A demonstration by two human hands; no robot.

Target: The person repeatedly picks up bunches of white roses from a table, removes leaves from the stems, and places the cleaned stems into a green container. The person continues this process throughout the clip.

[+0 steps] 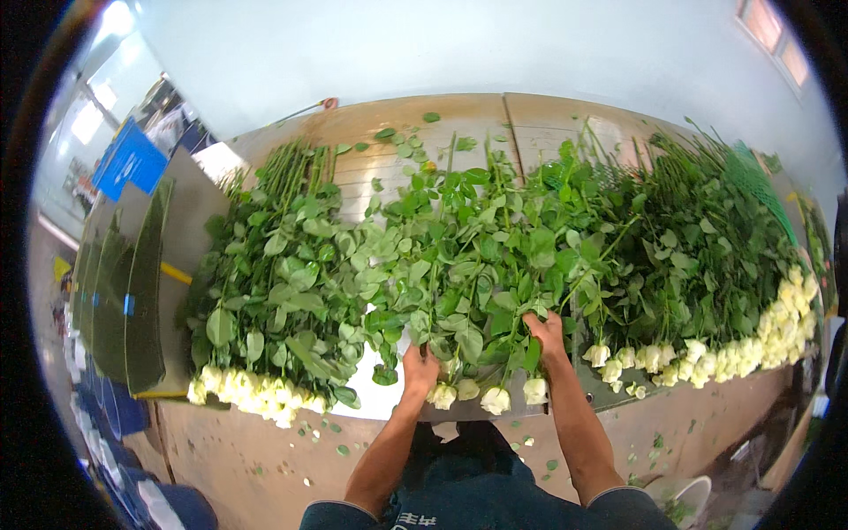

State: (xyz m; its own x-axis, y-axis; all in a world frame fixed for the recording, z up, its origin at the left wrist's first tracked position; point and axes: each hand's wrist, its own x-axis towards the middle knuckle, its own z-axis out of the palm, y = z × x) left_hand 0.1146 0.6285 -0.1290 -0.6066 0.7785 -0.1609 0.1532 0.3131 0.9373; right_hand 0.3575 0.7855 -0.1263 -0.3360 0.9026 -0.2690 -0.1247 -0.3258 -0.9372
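Several white roses lie side by side before me, their leafy stems (464,285) pointing away and their flower heads (495,400) towards my body. My left hand (421,371) reaches in at the left of these heads. Leaves cover its fingertips, so its hold is unclear. On the other side, my right hand (550,339) has its thumb and fingers closed at a leafy rose stem, just above the rightmost of these heads; leaves hide part of the grip.
A pile of white roses (252,391) lies at the left beside upright dark-green boards (147,285). A larger pile (735,358) lies right, with green netting (755,185). Loose leaves dot the worktable (358,172). A red-handled tool (329,103) rests at its back edge. A white bucket (692,493) stands lower right.
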